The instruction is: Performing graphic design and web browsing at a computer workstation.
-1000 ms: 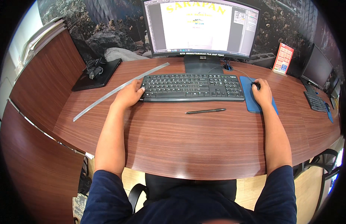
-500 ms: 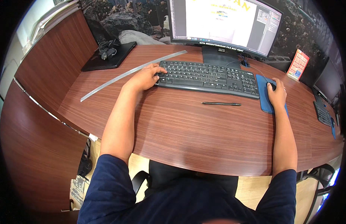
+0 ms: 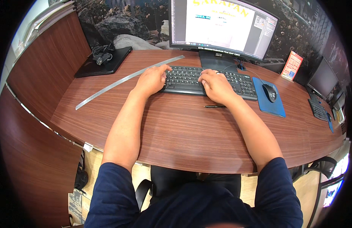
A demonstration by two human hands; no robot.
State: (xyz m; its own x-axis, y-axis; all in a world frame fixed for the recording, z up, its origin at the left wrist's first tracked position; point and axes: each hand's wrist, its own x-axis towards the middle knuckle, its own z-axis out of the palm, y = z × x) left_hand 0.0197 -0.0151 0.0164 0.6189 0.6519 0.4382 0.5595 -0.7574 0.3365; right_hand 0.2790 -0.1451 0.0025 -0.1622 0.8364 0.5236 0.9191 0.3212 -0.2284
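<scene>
While the left hand [image 3: 151, 81] and right hand [image 3: 217, 87] bend over the black keyboard [image 3: 184, 80] on the desk [image 3: 191, 131], fingers slightly apart and pinching nothing, typing seems underway: the page [image 3: 206, 31] on the monitor [image 3: 260, 36] bears coloured lettering [image 3: 220, 4], one line [image 3: 203, 16] highlighted; what remains cannot be told.

Between the forearms [image 3: 123, 127], the tabletop [image 3: 191, 140] gives open passage from its near edge to the pen [image 3: 214, 106]; keyboard [image 3: 183, 80] and monitor [image 3: 221, 28] bar the far edge.
</scene>
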